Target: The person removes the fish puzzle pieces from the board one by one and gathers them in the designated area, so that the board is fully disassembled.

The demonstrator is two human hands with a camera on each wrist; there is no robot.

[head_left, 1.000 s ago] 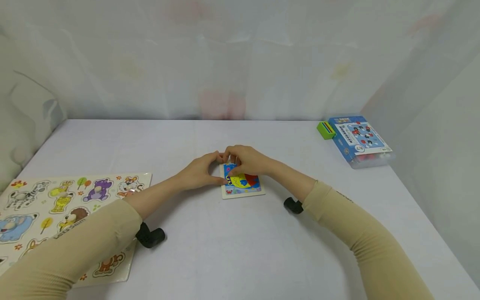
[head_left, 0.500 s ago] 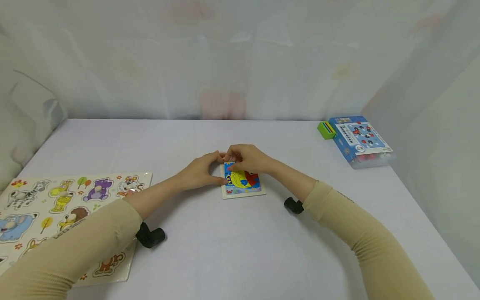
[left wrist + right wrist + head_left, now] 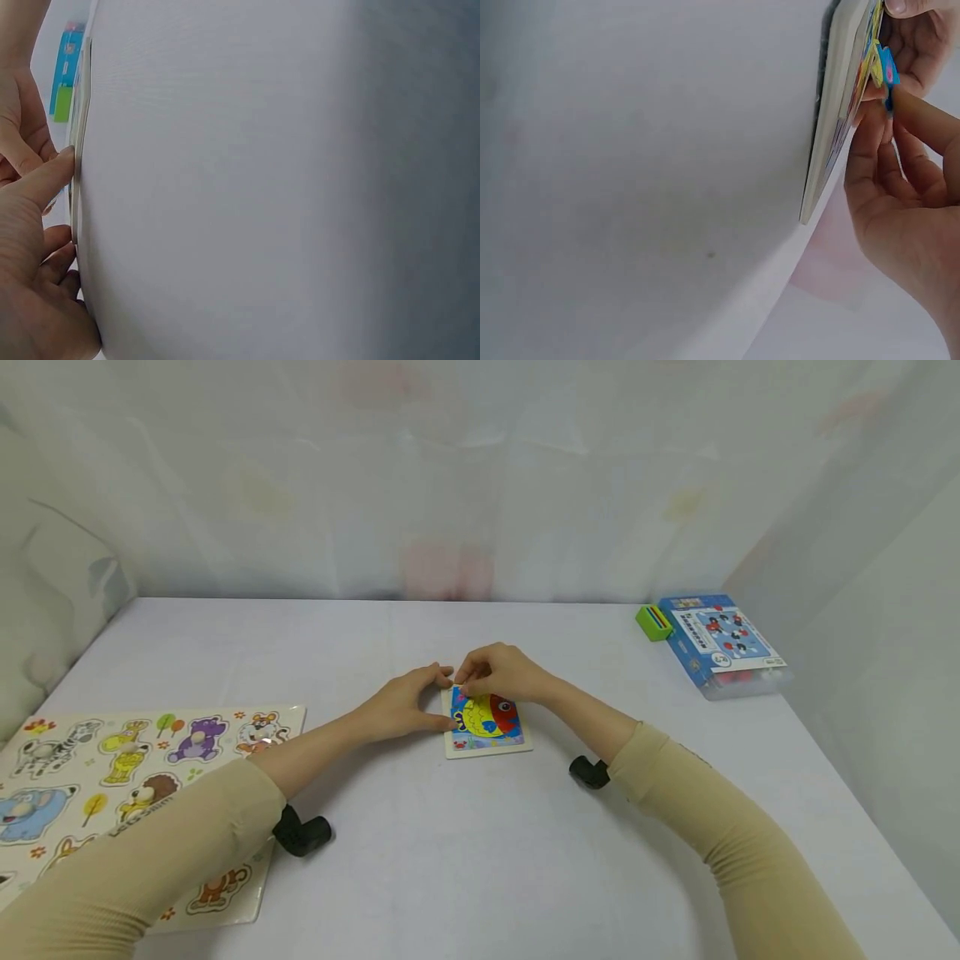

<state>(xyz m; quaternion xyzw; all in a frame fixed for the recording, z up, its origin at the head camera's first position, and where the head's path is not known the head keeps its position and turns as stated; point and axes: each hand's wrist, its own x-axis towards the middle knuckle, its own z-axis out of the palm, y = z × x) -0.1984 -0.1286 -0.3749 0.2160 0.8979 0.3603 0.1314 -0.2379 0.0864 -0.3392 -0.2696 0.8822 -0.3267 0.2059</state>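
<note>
A small square jigsaw puzzle (image 3: 489,725) lies flat at the middle of the table, with a yellow and red fish on blue inside a pale wooden frame (image 3: 491,754). My left hand (image 3: 401,706) grips the frame at its left side, thumb on the left edge and fingers by the far left corner. Over that corner, my right hand (image 3: 506,672) pinches a blue puzzle piece (image 3: 889,69) between thumb and fingers. In the right wrist view the piece stands tilted up from the puzzle's face. The right fingers hide most of it in the head view.
A large animal peg puzzle board (image 3: 281,722) lies at the left, partly under the left forearm. At the back right, a blue box (image 3: 723,639) with a clear end touches a small green block (image 3: 653,622). A black camera mount (image 3: 302,833) hangs from the left wrist.
My right hand has shifted a little up and away from the puzzle's middle, uncovering more of the fish and its red head. The left hand stays on the frame.
</note>
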